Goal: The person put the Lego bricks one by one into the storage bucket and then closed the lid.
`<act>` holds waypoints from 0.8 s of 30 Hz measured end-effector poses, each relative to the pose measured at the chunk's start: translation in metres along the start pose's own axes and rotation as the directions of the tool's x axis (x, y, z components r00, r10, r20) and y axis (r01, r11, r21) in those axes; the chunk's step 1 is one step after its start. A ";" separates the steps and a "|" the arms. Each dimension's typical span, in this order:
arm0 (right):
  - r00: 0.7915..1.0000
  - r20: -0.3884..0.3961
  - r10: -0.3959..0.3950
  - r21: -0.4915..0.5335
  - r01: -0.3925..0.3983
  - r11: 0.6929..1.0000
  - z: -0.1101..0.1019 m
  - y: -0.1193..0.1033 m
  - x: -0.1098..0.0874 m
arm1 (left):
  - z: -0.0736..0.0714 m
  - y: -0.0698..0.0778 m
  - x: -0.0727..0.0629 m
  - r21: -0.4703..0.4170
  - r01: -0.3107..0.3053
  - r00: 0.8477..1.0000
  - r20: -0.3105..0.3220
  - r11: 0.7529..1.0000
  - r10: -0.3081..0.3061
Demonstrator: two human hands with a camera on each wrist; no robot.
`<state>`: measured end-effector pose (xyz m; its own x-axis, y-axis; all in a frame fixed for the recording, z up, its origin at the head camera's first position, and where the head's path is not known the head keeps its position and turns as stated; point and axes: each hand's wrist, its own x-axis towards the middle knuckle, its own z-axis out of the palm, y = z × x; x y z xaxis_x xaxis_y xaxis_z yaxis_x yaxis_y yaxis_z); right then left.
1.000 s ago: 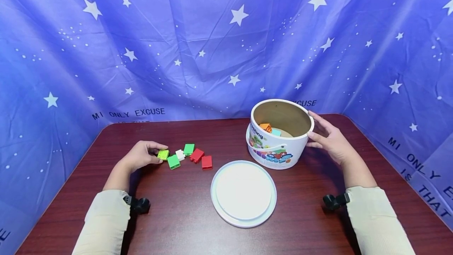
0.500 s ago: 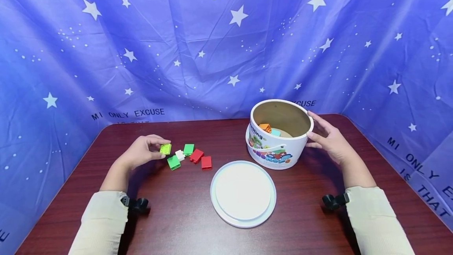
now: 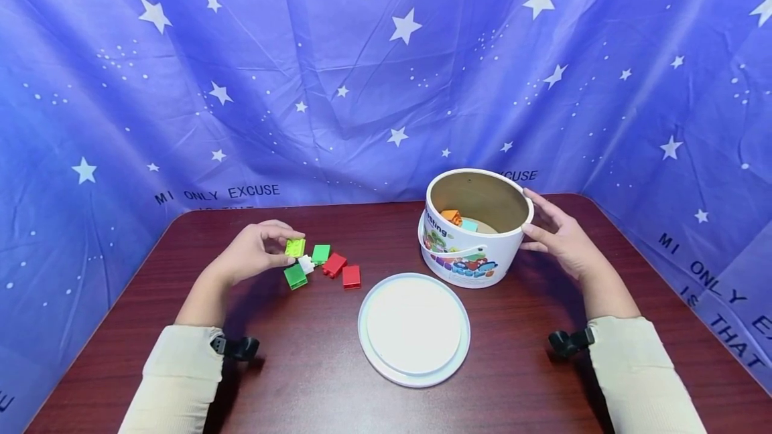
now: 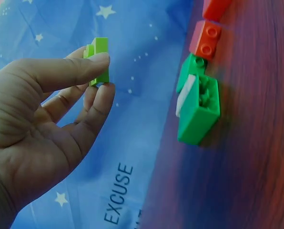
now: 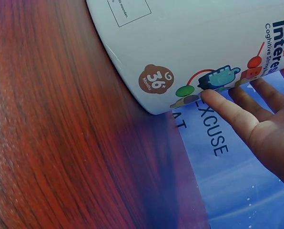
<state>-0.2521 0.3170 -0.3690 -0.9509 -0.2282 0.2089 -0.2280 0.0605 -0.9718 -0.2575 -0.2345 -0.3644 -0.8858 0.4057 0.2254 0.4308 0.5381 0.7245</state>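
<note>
My left hand (image 3: 253,253) pinches a lime-green building block (image 3: 295,248) between thumb and fingers, raised above the table. In the left wrist view the same block (image 4: 102,46) stands at the fingertips. Below and beside it lie two green blocks (image 3: 295,277), a white block (image 3: 306,264) and two red blocks (image 3: 334,265). My right hand (image 3: 567,240) rests against the right side of a white bucket (image 3: 464,272), with its fingers spread and fairly straight. Inside the bucket an orange block (image 3: 451,217) and a light-blue block (image 3: 470,226) are visible.
A round white lid (image 3: 414,327) lies on the dark red wooden table (image 3: 301,367), in front of the bucket. The bucket's white handle (image 3: 452,254) hangs down its front. A blue star-patterned curtain (image 3: 338,86) encloses the back and sides.
My left hand has lifted the lime-green block off the table and carried it slightly right and away from me. My right hand and the bucket stay put.
</note>
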 end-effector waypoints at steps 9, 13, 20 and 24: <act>1.000 0.009 0.002 0.002 -0.002 1.000 0.000 0.000 0.000 | 0.006 0.021 0.006 -0.018 -0.091 0.996 0.019 0.996 0.091; 1.000 0.009 0.005 -0.002 -0.005 1.000 -0.001 0.000 0.000 | 0.010 0.031 0.008 -0.027 -0.134 0.990 0.037 0.991 0.135; 1.000 0.007 -0.004 0.009 0.004 1.000 -0.001 0.000 0.000 | 0.015 0.051 0.014 -0.050 -0.164 0.982 0.089 0.985 0.168; 1.000 0.010 -0.010 0.017 0.010 1.000 0.000 0.000 0.000 | 0.019 0.058 0.018 -0.059 -0.186 0.975 0.112 0.981 0.191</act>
<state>-0.2521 0.3171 -0.3695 -0.9466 -0.2384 0.2172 -0.2335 0.0420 -0.9714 -0.2448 -0.1821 -0.3306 -0.7619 0.5815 0.2851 0.5769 0.4092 0.7070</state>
